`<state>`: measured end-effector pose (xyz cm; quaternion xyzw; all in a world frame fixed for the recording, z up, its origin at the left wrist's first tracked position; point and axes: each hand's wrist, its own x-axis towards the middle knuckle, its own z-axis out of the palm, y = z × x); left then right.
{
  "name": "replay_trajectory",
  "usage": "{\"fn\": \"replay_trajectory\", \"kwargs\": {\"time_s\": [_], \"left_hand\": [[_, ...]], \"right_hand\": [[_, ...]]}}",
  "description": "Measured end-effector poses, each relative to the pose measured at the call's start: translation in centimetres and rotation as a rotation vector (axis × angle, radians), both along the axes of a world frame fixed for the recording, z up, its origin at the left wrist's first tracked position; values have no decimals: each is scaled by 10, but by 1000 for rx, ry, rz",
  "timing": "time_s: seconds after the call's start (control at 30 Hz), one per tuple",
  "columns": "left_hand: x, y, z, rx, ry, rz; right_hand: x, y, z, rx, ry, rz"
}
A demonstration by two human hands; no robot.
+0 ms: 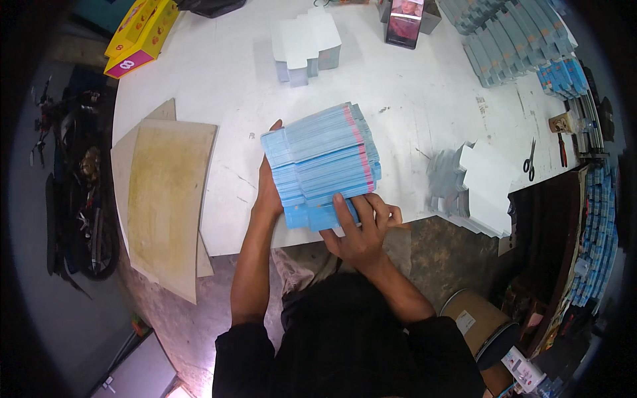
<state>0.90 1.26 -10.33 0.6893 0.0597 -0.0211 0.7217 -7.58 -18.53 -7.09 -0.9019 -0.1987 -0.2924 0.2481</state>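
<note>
A thick stack of flat light-blue carton blanks (315, 156) is held above the near part of the white table, its edges fanned and a pink stripe running along the right side. My left hand (268, 182) is wrapped round the stack's left side, with most of its fingers hidden behind it. At the lower right corner, my right hand (361, 229) grips the stack, its index finger lying on the front blank and the other fingers curled at the edge. A smaller pile of white blanks (308, 43) lies beyond the stack on the table.
Cardboard sheets (171, 199) overhang the table's left edge. More white blanks (478, 189) lie at the right edge near black scissors (529, 160). Grey stacks (517, 43) fill the far right. A phone (405, 23) stands at the back; a yellow box (141, 36) sits far left.
</note>
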Motion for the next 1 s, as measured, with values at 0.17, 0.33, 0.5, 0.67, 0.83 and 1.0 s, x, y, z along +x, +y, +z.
{"fn": "replay_trajectory", "kwargs": {"time_s": [0.17,0.33,0.5,0.67,0.83,1.0], "left_hand": [[3,4,-10,6,0,10],[0,1,-5,229,-63,7],[1,-3,6,167,6,25],[1,-2,3,223,-50,14],[1,-1,0,232,-80,8],[1,-1,0,150,-64,8]], "right_hand": [[0,2,-3,-20,-6,-2],[-3,1,-7,-14,-9,1],[-3,0,-4,-52,-5,-3],[-3,-1,-4,-44,-3,9],[-3,-1,-3,-40,-2,17],[-3,-1,-4,-23,-4,20]]}}
